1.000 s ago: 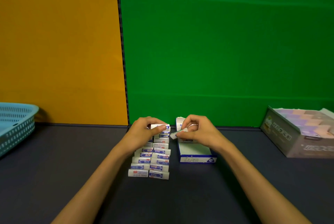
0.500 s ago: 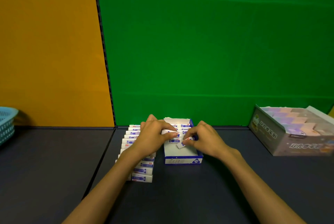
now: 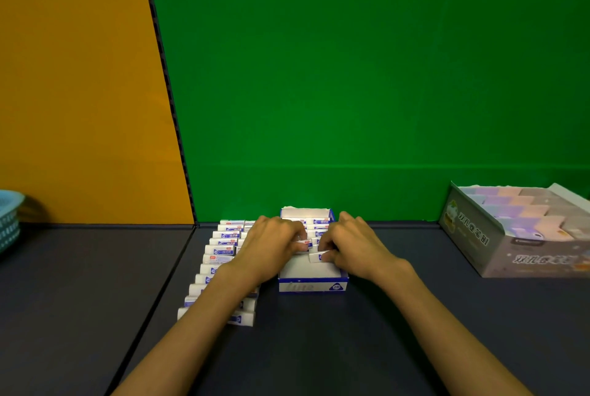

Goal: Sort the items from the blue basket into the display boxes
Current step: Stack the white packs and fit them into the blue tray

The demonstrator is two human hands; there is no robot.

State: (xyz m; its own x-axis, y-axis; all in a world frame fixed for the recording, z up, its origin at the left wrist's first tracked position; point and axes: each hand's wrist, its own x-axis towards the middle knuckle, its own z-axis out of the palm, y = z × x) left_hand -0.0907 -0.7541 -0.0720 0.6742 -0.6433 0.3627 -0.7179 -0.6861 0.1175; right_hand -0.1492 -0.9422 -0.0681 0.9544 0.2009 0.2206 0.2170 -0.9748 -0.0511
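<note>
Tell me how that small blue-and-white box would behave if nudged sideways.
The blue-and-white box looks like thin card, so probably light and apt to slide on the smooth dark table. Its low, wide shape should resist tipping. Its near half looks unfilled, so the walls may flex.

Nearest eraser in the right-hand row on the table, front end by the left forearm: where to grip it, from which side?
Judging by its pose, take the nearest eraser across its two long sides, with the hand coming from above and the front. It lies flat, its near and right sides are free, the next eraser crowds its far side, and the left forearm crosses its left end.
</note>
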